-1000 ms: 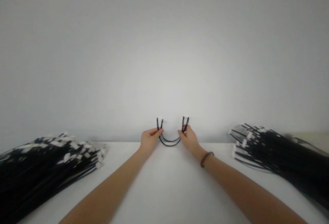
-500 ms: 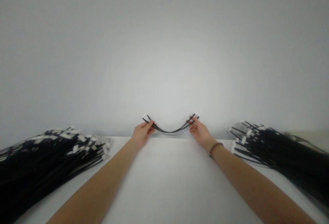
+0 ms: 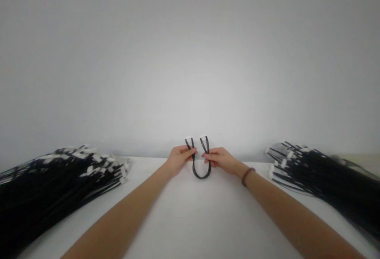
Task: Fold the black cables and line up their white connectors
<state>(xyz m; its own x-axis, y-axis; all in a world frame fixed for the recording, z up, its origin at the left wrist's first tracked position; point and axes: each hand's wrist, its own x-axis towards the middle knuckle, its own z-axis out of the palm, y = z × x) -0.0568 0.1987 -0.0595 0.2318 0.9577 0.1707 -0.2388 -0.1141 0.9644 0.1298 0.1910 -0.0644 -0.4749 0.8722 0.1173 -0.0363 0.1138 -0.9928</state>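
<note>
A black cable (image 3: pixel 202 178) with white connectors at both ends hangs in a narrow U between my hands. My left hand (image 3: pixel 179 158) pinches it just below one white end, and my right hand (image 3: pixel 219 159) pinches it below the other. Both ends point upward, side by side with a small gap. Near each end the black strands spread apart into a thin loop. The fingers of both hands are closed on the cable.
On the left of the white table (image 3: pixel 190 219) lies a big pile of black cables (image 3: pixel 53 191) with white ends. Another such pile (image 3: pixel 323 176) lies on the right. A plain pale wall (image 3: pixel 190 73) rises behind the table.
My hands have come closer together. The cable has gone from a wide shallow curve to a narrow, deeper U, and its ends now point up. Both piles look unchanged.
</note>
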